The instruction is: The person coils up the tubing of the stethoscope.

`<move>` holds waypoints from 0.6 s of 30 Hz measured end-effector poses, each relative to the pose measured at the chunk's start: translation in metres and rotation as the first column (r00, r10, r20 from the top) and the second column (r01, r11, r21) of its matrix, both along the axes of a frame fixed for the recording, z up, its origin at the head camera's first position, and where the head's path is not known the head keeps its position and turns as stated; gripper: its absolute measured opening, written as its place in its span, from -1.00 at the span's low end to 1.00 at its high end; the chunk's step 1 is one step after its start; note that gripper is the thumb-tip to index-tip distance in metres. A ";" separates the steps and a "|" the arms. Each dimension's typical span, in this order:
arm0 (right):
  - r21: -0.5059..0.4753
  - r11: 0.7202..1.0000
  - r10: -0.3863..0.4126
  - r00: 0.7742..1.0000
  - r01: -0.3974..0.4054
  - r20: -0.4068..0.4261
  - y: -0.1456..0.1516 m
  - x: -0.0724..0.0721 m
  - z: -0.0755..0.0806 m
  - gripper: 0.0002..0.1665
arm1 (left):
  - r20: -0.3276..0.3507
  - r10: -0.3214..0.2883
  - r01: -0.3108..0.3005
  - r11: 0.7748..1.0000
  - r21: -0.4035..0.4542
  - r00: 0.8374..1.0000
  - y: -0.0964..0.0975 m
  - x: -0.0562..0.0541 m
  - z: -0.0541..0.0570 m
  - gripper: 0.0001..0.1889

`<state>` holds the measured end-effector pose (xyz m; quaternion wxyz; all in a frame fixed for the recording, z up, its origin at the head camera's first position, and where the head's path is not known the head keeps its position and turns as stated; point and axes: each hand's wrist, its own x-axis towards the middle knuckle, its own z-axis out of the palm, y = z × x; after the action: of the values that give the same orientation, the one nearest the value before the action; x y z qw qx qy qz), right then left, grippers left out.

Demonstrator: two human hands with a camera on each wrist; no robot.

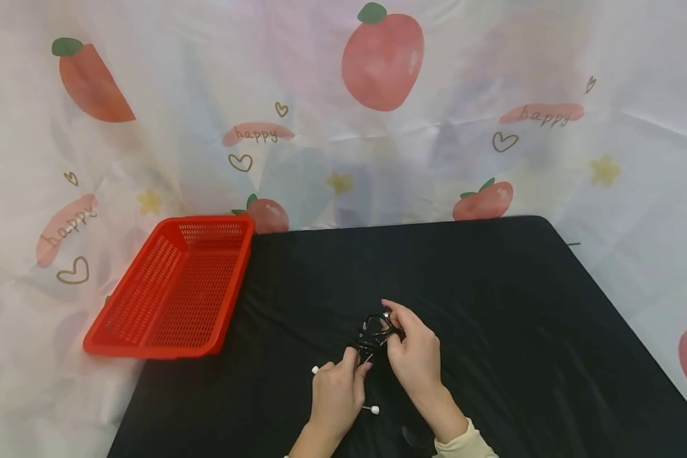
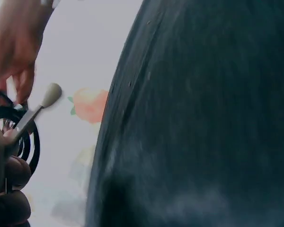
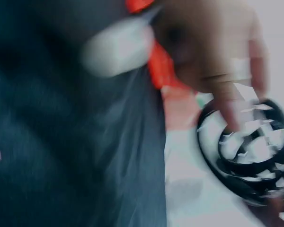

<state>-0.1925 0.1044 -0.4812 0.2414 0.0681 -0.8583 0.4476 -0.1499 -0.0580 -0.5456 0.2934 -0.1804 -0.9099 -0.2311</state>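
Note:
Low in the middle of the head view, my left hand (image 1: 334, 394) grips a bundle of thin rods with white knobbed ends. One white knob (image 1: 374, 410) sticks out to its right and another (image 1: 315, 369) to its left. Black shiny loops (image 1: 368, 343), like a coiled cord, rise from between the left fingers. On their far right side my right hand (image 1: 416, 356) pinches a loop between thumb and fingers. The left wrist view has a white-tipped rod (image 2: 51, 95) close up beside the loops. Rounded coils (image 3: 203, 137) show, blurred, in the right wrist view.
A red slotted plastic basket (image 1: 235, 312) stands at the left edge of the table. Black cloth (image 1: 492, 286) covers the tabletop. Behind it hangs a pale curtain (image 1: 320, 63) printed with fruit, hearts and "happy".

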 end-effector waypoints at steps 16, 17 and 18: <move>0.211 0.965 0.156 0.988 -0.157 0.020 0.024 -0.021 -0.024 -0.58 | 0.127 -0.021 0.009 0.996 0.090 0.992 -0.015 -0.013 -0.001 -0.63; 0.242 0.958 0.148 0.989 -0.151 0.030 0.027 -0.023 -0.026 -0.60 | 0.125 -0.023 0.012 0.996 0.086 0.992 -0.016 -0.015 -0.001 -0.62; 0.248 0.958 0.139 0.989 -0.145 0.043 0.029 -0.024 -0.026 -0.62 | 0.116 -0.020 0.012 0.997 0.077 0.993 -0.017 -0.016 0.000 -0.61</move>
<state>-0.2163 0.1334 -0.5074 0.1875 0.1539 -0.9037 0.3528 -0.1654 -0.0748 -0.5457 0.2446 -0.1625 -0.9145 -0.2783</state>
